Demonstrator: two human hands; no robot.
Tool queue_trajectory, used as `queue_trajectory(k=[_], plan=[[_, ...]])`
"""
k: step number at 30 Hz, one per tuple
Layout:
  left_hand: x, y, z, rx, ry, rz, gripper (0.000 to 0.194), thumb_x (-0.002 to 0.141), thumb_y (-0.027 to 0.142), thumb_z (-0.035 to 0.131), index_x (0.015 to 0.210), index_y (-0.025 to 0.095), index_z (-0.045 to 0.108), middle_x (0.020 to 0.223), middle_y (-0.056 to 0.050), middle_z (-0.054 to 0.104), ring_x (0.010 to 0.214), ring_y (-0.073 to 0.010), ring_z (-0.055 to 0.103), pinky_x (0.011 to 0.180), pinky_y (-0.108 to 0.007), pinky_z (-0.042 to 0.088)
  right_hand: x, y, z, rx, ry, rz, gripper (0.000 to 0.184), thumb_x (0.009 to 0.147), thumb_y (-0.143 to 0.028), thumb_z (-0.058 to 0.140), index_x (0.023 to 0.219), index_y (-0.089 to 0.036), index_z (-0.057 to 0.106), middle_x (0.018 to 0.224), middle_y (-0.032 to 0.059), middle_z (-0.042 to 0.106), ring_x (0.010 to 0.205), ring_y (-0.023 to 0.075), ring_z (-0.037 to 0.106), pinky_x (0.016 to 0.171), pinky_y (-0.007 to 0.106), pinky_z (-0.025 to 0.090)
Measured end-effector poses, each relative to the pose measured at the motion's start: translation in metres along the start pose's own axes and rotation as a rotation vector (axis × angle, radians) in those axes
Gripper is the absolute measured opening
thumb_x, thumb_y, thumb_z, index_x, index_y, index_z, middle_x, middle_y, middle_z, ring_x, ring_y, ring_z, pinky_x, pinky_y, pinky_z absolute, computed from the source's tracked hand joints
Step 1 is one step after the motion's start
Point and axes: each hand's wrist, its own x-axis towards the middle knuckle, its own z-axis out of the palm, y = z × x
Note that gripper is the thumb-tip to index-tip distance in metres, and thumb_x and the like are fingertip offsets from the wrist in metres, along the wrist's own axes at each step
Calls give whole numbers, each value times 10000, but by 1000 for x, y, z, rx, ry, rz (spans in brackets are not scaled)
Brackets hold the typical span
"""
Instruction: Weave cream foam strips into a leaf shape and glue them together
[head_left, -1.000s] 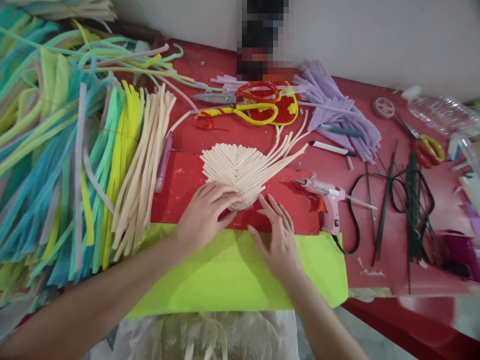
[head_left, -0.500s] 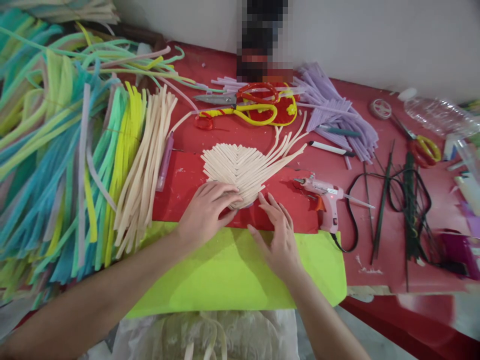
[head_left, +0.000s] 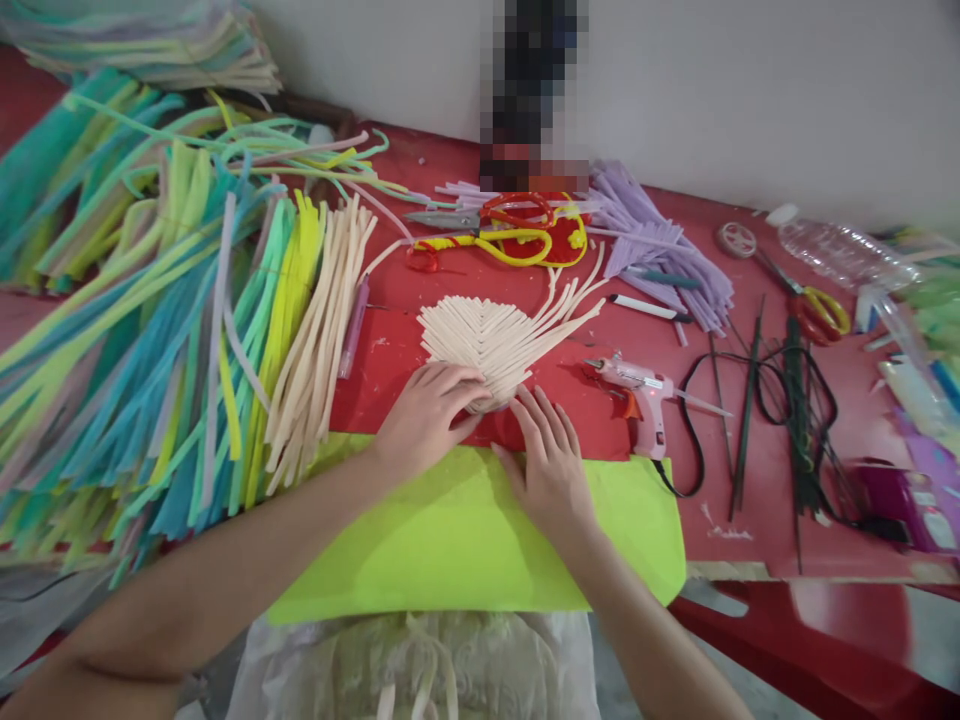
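Observation:
A woven heart-shaped piece of cream strips (head_left: 484, 335) lies on a red sheet (head_left: 375, 385), with loose strip ends fanning out to its upper right. My left hand (head_left: 427, 415) rests on the piece's lower tip, fingers lying flat and pressing down. My right hand (head_left: 547, 455) lies just right of that tip, fingers stretched out on the red sheet and touching the piece's edge. Neither hand holds anything. A lime-green sheet (head_left: 465, 540) sits under my wrists at the table's near edge.
A big pile of coloured strips (head_left: 150, 320) fills the left. A pink glue gun (head_left: 637, 395) with black cord lies at right. Red and yellow scissors (head_left: 499, 230), purple strips (head_left: 660, 250), green wires (head_left: 799, 420), a plastic bottle (head_left: 832, 250) and another pair of scissors (head_left: 814, 300) lie behind.
The view has shifted so everything sits lower and slightly left in the frame. Both hands stay on the woven piece's lower tip, the right hand's fingers a little closer to it.

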Motion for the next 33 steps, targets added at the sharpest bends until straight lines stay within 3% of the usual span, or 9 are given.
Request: queue_trajectory(k=[8,12,16,20,24,26,30,33], plan=[[0,-2,-7,-33,-78,26,338,790,207,688,1107,184,573,1130,-69,632,1069,-230,568,970,-443,443,0,4,0,197,67,88,528,932,-308,475,1429,-229,316,1423,114,475,1349,227,401,1098,478,355],[-1,-2,-10,-86,12,27,281,819,198,651,1088,186,570,1123,-75,636,1077,-224,570,987,-451,436,0,7,-5,375,169,231,437,937,-322,452,1364,-236,408,1396,111,500,1306,216,458,1060,457,411],[-1,-4,-16,-73,237,-176,195,865,113,518,1037,190,571,1074,-77,637,1053,-212,570,961,-423,452,0,10,-5,417,247,341,327,935,-339,448,1230,-228,534,1221,94,633,1151,210,588,956,413,498],[0,-12,-18,-107,345,-364,216,871,127,471,1068,169,549,1089,-105,625,1082,-228,556,983,-437,427,2,10,-4,379,275,253,279,929,-306,462,1169,-217,572,1184,93,653,1130,207,597,968,408,484],[6,-23,-13,-504,415,-524,249,875,150,437,1104,185,528,1198,-107,585,1135,-193,548,1012,-398,411,23,2,-11,370,294,121,229,926,-254,448,1091,-215,601,1152,88,667,1114,203,601,972,393,469],[12,-30,-13,-786,483,-704,221,844,155,484,1052,189,548,1199,-88,593,1157,-183,542,1043,-370,380,42,-2,-14,388,271,120,238,925,-256,429,1081,-214,604,1096,84,685,1054,212,624,924,384,485],[27,-41,-18,-880,511,-832,245,794,215,553,1036,178,558,1194,-115,597,1138,-226,566,950,-364,447,75,2,-9,437,200,188,257,929,-275,387,1027,-206,614,1005,76,701,953,220,646,852,369,489],[36,-44,-20,-937,505,-878,262,747,226,594,998,153,570,1102,-129,634,1039,-241,618,885,-370,477,83,11,1,468,204,219,268,918,-291,394,976,-172,627,978,99,695,925,225,640,838,367,488]])
